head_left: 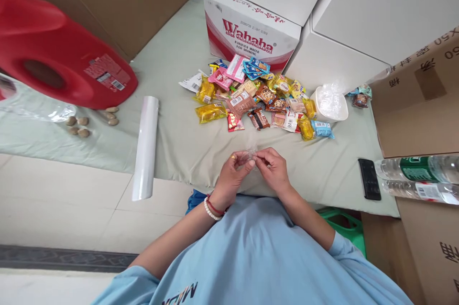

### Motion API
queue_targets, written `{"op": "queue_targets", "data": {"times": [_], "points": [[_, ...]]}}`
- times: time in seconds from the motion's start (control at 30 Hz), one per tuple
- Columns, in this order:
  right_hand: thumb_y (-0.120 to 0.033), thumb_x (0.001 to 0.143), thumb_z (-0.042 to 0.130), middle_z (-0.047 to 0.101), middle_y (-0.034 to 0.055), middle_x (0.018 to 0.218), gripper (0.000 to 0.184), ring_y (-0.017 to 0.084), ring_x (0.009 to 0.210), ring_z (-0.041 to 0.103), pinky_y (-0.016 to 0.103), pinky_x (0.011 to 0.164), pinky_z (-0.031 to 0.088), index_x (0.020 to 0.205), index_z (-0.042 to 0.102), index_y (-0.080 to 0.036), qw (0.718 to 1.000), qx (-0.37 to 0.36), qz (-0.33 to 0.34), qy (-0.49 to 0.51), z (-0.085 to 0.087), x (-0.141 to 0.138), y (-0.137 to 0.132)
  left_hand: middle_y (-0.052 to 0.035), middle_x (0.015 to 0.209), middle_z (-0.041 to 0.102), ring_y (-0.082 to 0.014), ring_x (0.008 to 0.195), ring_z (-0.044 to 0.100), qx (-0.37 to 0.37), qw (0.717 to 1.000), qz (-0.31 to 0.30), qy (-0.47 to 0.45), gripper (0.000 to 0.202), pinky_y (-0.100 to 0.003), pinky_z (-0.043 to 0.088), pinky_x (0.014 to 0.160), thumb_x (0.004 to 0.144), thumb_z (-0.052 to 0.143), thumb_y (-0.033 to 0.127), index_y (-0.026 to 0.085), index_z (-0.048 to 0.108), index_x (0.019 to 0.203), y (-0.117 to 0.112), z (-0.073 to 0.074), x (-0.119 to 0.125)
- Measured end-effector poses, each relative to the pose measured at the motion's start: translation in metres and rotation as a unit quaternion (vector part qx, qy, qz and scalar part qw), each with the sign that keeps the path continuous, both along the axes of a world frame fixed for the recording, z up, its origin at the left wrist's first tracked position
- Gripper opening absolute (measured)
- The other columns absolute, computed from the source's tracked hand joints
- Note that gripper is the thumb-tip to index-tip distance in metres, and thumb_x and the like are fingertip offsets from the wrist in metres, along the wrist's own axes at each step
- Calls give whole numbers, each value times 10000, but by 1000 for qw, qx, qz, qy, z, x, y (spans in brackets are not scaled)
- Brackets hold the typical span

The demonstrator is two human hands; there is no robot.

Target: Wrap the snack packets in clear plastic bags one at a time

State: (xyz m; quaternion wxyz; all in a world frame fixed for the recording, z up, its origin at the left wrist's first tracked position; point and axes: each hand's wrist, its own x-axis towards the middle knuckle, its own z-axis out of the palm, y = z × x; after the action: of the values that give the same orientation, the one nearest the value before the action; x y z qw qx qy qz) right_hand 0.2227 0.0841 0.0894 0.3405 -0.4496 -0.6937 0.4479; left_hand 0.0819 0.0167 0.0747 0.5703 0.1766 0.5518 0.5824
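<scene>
My left hand [233,171] and my right hand [274,168] meet just above the near edge of a grey-green cloth [186,142]. Both pinch a small clear plastic bag [251,153] between thumbs and fingertips. The bag is thin and crumpled, and I cannot tell whether anything is inside it. A ring shows on my left hand, and bead and red cord bracelets circle that wrist. Beyond the hands lies a pile of several wrapped snacks [258,97] in yellow, pink, blue and brown packets.
A white bowl [340,113] holding clear plastic sits right of the pile. A white roll [146,145] lies left, with nuts [81,125] and a red jug [53,54]. A Wahaha carton [251,27] stands behind. A black phone [369,178] and water bottles [418,176] lie right.
</scene>
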Motion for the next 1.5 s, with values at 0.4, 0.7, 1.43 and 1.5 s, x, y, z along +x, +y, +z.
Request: {"op": "queue_targets", "data": {"times": [0.4, 0.7, 1.43, 1.5], "points": [[-607, 732, 834, 675, -11, 898, 450, 126, 724, 619, 254, 614, 570, 858, 617, -233, 929, -257, -175, 199, -8, 37, 16, 23, 877, 670, -193, 933, 744, 7, 990, 61, -123, 485, -353, 614, 832, 672, 911, 418, 217, 510, 855, 16, -14, -48], [-584, 777, 743, 512, -90, 611, 409, 61, 421, 362, 195, 371, 246, 860, 556, -230, 947, -239, -191, 100, -24, 48, 35, 93, 578, 472, -112, 421, 449, -18, 966, 47, 252, 233, -242, 359, 438, 863, 656, 429, 240, 550, 948, 46, -44, -95], [-343, 930, 638, 727, 75, 1171, 405, 136, 665, 555, 314, 724, 522, 1323, 681, -251, 985, 39, 131, -102, -16, 45, 42, -66, 1115, 781, -229, 1132, 706, 249, 752, -234, 563, 267, -556, 394, 1229, 1025, 490, 304, 229, 694, 1181, 32, -31, -74], [-368, 937, 633, 734, 43, 968, 249, 148, 701, 578, 303, 726, 502, 1106, 760, -236, 993, 0, 102, -61, -23, 45, 48, -49, 1065, 788, -227, 1120, 712, 240, 787, -224, 523, 273, -519, 446, 1196, 1010, 540, 348, 245, 706, 1200, 31, -28, -80]]}}
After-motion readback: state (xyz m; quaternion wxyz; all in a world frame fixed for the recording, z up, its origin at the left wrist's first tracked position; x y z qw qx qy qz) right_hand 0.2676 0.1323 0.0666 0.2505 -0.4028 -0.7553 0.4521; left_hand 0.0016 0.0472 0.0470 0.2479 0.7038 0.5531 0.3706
